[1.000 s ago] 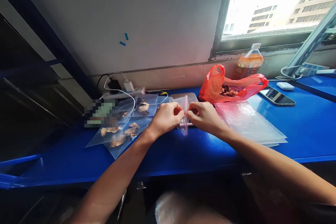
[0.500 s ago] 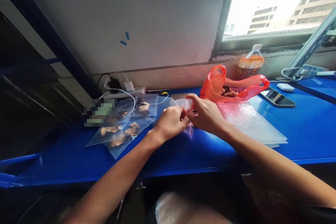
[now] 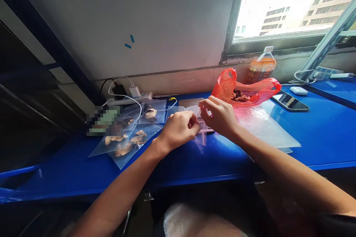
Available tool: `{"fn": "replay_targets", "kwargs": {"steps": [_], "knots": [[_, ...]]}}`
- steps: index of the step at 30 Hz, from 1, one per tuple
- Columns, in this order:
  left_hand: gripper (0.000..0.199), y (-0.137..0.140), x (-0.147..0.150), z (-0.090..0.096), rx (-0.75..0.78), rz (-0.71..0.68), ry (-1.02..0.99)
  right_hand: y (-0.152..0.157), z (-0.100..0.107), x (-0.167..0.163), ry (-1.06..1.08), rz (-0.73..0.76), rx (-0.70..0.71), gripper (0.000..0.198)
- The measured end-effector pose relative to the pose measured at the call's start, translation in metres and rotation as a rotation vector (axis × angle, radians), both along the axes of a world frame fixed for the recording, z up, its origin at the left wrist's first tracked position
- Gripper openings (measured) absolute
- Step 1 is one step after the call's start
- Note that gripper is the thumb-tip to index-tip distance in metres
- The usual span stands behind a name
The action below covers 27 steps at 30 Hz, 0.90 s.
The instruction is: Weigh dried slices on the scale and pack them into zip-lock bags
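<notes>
A thin clear plastic bag [image 3: 200,139] with a pinkish edge hangs between my two hands above the blue table [image 3: 194,168]. My left hand [image 3: 178,129] is closed, pinching the bag at its left side between thumb and curled fingers. Slightly higher and to the right, my right hand [image 3: 221,116] pinches the bag's upper edge with thumb and forefinger. A flat object [image 3: 191,102] lies behind the hands, partly covered by them and the bag. Just right of the right wrist is a stack of flat clear bags [image 3: 274,129].
Clear bags [image 3: 137,144] holding dried brown pieces lie at left, near a power strip [image 3: 144,97] with a white charger [image 3: 134,90]. A red plastic bag [image 3: 222,86] with dark dried pieces stands behind the stack. A drink bottle [image 3: 261,67], phone [image 3: 291,101] and white case [image 3: 298,90] are at right.
My right hand has moved up and away from the left, so a gap shows between the fingertips with the bag spanning it. The left hand stays nearly in place.
</notes>
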<state>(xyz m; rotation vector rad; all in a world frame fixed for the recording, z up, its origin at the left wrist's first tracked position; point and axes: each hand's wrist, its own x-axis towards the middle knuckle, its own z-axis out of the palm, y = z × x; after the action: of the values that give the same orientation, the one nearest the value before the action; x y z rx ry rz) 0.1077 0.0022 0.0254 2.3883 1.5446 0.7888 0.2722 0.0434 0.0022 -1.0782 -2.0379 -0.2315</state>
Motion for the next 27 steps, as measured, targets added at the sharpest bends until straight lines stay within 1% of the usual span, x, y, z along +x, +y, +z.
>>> {"fn": "replay_targets", "kwargs": {"steps": [2, 4, 6, 8, 10, 12, 14, 15, 18, 21, 24, 27], "knots": [[0.012, 0.001, -0.001, 0.001, 0.010, 0.019, -0.019, 0.003, -0.001, 0.002, 0.025, -0.023, -0.007, 0.020], [0.013, 0.004, -0.004, 0.002, 0.025, 0.065, -0.046, 0.003, -0.001, 0.003, 0.062, -0.016, 0.017, 0.020], [0.015, 0.008, -0.008, 0.003, 0.045, 0.120, -0.078, -0.003, 0.001, 0.001, 0.095, 0.035, 0.078, 0.022], [0.015, 0.012, -0.012, 0.005, 0.061, 0.163, -0.111, -0.013, 0.004, -0.002, 0.074, 0.112, 0.105, 0.022], [0.015, 0.015, -0.016, 0.006, 0.068, 0.189, -0.142, -0.023, 0.007, -0.006, -0.012, 0.175, 0.045, 0.022], [0.016, 0.017, -0.018, 0.007, 0.069, 0.207, -0.163, -0.030, 0.007, -0.010, -0.130, 0.194, -0.068, 0.025], [0.017, 0.018, -0.019, 0.007, 0.070, 0.219, -0.170, -0.033, 0.005, -0.013, -0.216, 0.181, -0.157, 0.031], [0.017, 0.019, -0.019, 0.006, 0.071, 0.223, -0.170, -0.033, 0.004, -0.014, -0.241, 0.164, -0.179, 0.034], [0.016, 0.019, -0.019, 0.005, 0.080, 0.233, -0.169, -0.034, 0.001, -0.017, -0.282, 0.093, -0.184, 0.041], [0.016, 0.019, -0.019, 0.004, 0.092, 0.242, -0.163, -0.035, 0.001, -0.019, -0.343, 0.038, -0.188, 0.035], [0.017, 0.019, -0.019, 0.004, 0.103, 0.247, -0.146, -0.035, 0.003, -0.018, -0.412, 0.027, -0.200, 0.029], [0.017, 0.019, -0.018, 0.003, 0.105, 0.250, -0.133, -0.035, 0.005, -0.016, -0.456, 0.026, -0.205, 0.027]]}}
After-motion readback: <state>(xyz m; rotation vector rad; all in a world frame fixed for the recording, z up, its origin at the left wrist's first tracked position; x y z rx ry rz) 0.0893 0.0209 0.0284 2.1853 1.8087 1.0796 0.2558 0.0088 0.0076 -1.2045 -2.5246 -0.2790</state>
